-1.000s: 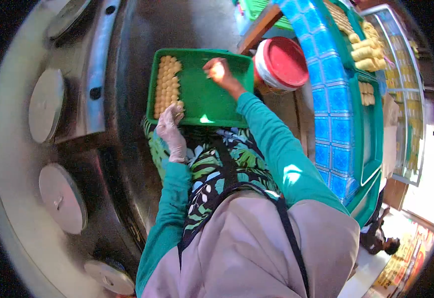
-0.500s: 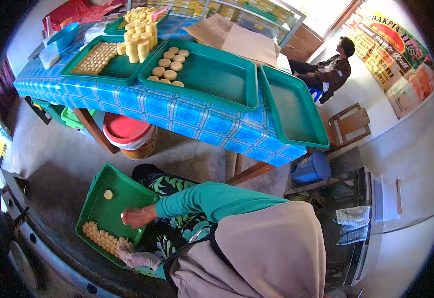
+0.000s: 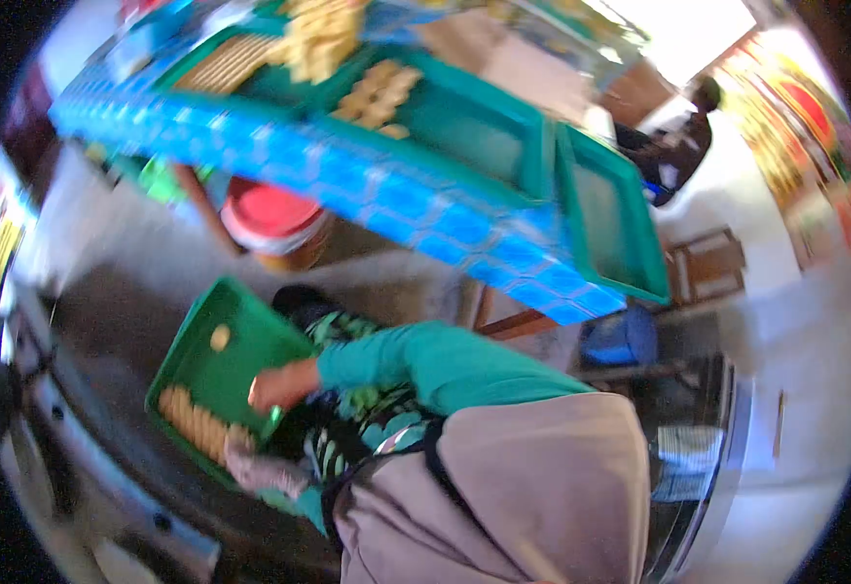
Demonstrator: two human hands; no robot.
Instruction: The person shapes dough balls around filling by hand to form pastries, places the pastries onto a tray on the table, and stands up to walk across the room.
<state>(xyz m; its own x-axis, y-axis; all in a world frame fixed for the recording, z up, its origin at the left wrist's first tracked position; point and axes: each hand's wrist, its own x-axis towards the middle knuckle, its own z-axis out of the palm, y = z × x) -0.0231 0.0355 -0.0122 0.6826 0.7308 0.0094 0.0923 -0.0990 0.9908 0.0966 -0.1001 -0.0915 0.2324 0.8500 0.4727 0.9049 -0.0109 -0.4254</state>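
A green tray (image 3: 250, 336) rests at my lap, with rows of small pale dough balls (image 3: 190, 417) along its near side. One flattened dough piece (image 3: 220, 338) lies apart from them. My right hand (image 3: 283, 386), in a teal sleeve, hangs over the tray's edge with fingers drawn together; a small pale spot shows at the fingertips, too blurred to name. My left hand (image 3: 265, 471) wears a thin clear glove and is at the end of the dough rows, its fingers smeared by motion.
A table with a blue checked cloth (image 3: 367, 200) bears green trays (image 3: 484, 146), round pastries (image 3: 377, 92) and stacked yellow pieces (image 3: 320, 39). Under it stands a red-lidded bucket (image 3: 270, 212). A person (image 3: 673, 146) sits at the back right. Dark metal equipment (image 3: 104, 467) lies at the left.
The view has tilted and blurred, so the table appears shifted right. My right hand stays over the tray and my left hand stays by the dough balls; finger changes are hard to see.
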